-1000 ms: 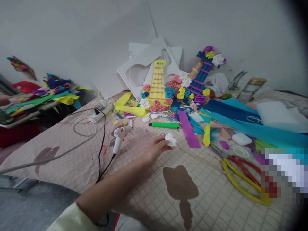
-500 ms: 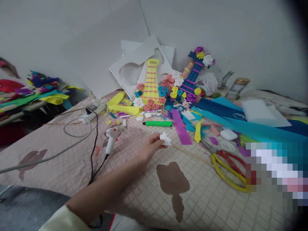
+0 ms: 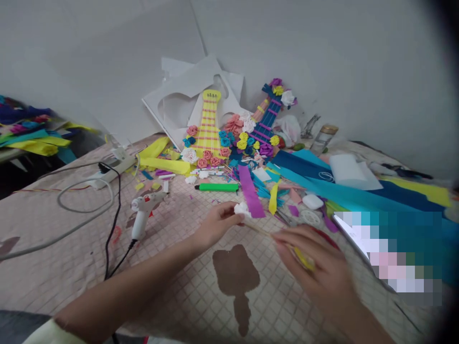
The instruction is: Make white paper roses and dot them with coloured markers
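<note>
Over the checked cloth (image 3: 179, 298), near mid-table, my L hand (image 3: 217, 224) pinches a small white paper flower (image 3: 242, 209) btwn thumb & fingers, w/ the purple strip (image 3: 251, 191) right beside it. My R hand (image 3: 319, 272) is fingers-fwd at the near end of a thin stick (image 3: 256, 228), but it's blurred, so can't tell if it grips the stick or just reaches over it. Scissors (image 3: 304, 259) lie partly hidden under that hand, so fingers could catch a handle & swing the blades, prob. b/c the view's blocked there. Stick's other end is close to the flower; a jab from a quick R move could dent or tear the petals, & too tight a pinch on the L could crush them, b/c crepe-like paper likely gives easily. If the pinch is too loose, flower could drop among the scraps. Glue gun (image 3: 140, 222) stands off to the L; can't tell if it's hot. Its black cord (image 3: 114, 229) runs down toward my L forearm (image 3: 136, 277), so a sleeve or arm snag could drag the gun over, nozzle poss. hitting skin or paper. Green marker (image 3: 217, 188) is beyond my L fingers & could roll if knocked.
</note>
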{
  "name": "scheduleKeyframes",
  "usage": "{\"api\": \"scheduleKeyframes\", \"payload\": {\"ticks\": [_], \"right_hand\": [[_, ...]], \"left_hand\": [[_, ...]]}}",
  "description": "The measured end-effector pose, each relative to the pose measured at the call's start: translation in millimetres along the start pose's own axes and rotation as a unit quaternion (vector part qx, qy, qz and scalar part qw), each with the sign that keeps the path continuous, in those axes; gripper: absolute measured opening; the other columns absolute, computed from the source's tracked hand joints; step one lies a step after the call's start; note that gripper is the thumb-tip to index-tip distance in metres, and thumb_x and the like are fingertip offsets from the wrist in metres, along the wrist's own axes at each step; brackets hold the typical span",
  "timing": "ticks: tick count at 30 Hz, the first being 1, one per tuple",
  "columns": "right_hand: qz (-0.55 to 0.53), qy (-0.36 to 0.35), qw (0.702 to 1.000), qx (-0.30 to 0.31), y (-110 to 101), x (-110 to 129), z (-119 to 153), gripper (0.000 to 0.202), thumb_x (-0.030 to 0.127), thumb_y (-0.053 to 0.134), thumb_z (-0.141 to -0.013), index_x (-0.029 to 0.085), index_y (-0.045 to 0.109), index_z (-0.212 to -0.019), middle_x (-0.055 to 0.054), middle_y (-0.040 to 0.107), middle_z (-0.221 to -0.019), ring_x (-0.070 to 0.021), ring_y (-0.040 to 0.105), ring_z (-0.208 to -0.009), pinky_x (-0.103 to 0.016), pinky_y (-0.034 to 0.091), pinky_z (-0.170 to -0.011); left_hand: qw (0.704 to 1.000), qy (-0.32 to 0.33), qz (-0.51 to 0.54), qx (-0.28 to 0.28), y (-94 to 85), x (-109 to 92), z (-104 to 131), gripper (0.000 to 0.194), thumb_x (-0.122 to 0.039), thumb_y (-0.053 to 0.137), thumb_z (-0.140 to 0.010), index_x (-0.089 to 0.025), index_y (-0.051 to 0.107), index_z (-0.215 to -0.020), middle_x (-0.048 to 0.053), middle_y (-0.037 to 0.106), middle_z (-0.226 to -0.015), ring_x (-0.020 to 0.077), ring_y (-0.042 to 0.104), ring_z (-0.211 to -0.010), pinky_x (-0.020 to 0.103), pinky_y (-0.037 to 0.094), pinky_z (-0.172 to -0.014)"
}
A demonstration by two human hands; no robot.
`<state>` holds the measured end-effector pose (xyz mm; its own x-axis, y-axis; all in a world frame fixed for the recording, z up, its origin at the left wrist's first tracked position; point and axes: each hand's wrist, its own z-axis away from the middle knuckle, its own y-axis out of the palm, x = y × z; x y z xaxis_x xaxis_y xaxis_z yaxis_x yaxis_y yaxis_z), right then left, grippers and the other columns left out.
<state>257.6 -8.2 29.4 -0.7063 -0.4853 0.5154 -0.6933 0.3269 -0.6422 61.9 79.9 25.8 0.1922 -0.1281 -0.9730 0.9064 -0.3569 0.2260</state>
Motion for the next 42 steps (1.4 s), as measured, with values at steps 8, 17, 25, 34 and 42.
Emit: {"api": "scheduleKeyframes", "payload": {"ticks": [8, 17, 25, 34, 42], "right_hand": [[0.030, 0.111, 0.972, 0.207, 36, -52, -33, 0.017, 0.012, 0.048, -0.081, 0.017, 0.061, -0.072, -0.008, 0.062, -0.080, -0.0232, 0.058, -0.079, -0.039, 0.045, -0.073], [-0.131, 0.133, 0.955, 0.232, 48, -35, -80, 0.023, 0.038, 0.051, -0.085, 0.018, 0.056, -0.094, 0.002, 0.050, -0.068, -0.0119, 0.048, -0.062, -0.024, 0.038, -0.055], [-0.289, 0.208, 0.905, 0.231, 54, -20, -70, 0.024, 0.041, 0.061, -0.078, 0.017, 0.059, -0.073, 0.004, 0.043, -0.060, -0.0090, 0.039, -0.056, -0.023, 0.031, -0.052], [-0.322, 0.242, 0.888, 0.223, 55, -25, -63, 0.022, 0.037, 0.057, -0.081, 0.019, 0.052, -0.070, 0.004, 0.040, -0.062, -0.0100, 0.039, -0.058, -0.023, 0.032, -0.054], [-0.334, 0.251, 0.879, 0.231, 54, -20, -65, 0.022, 0.039, 0.061, -0.076, 0.018, 0.058, -0.071, 0.001, 0.048, -0.065, -0.0118, 0.044, -0.063, -0.025, 0.036, -0.056]], "left_hand": [[0.999, 0.015, -0.034, 0.006, 1.0, 4, 4, 0.020, -0.033, 0.064, -0.074, -0.015, 0.068, -0.081, 0.002, 0.063, -0.074, 0.0139, 0.056, -0.070, 0.026, 0.044, -0.068], [0.990, 0.039, -0.136, 0.003, -14.8, 9, 12, 0.024, -0.033, 0.056, -0.081, -0.015, 0.061, -0.097, 0.004, 0.060, -0.083, 0.0143, 0.053, -0.074, 0.026, 0.041, -0.068], [0.969, 0.075, -0.237, 0.013, -13.6, 11, 17, 0.015, -0.029, 0.050, -0.085, -0.017, 0.056, -0.094, 0.003, 0.057, -0.083, 0.0144, 0.051, -0.074, 0.027, 0.042, -0.069], [0.991, 0.064, -0.117, -0.003, -11.4, 13, 16, 0.013, -0.030, 0.056, -0.083, -0.017, 0.056, -0.088, 0.002, 0.054, -0.082, 0.0125, 0.049, -0.073, 0.024, 0.040, -0.065], [0.988, 0.060, -0.140, 0.018, -10.7, 15, 19, 0.011, -0.027, 0.054, -0.085, -0.017, 0.055, -0.089, 0.001, 0.052, -0.080, 0.0109, 0.048, -0.072, 0.023, 0.039, -0.065]]}}
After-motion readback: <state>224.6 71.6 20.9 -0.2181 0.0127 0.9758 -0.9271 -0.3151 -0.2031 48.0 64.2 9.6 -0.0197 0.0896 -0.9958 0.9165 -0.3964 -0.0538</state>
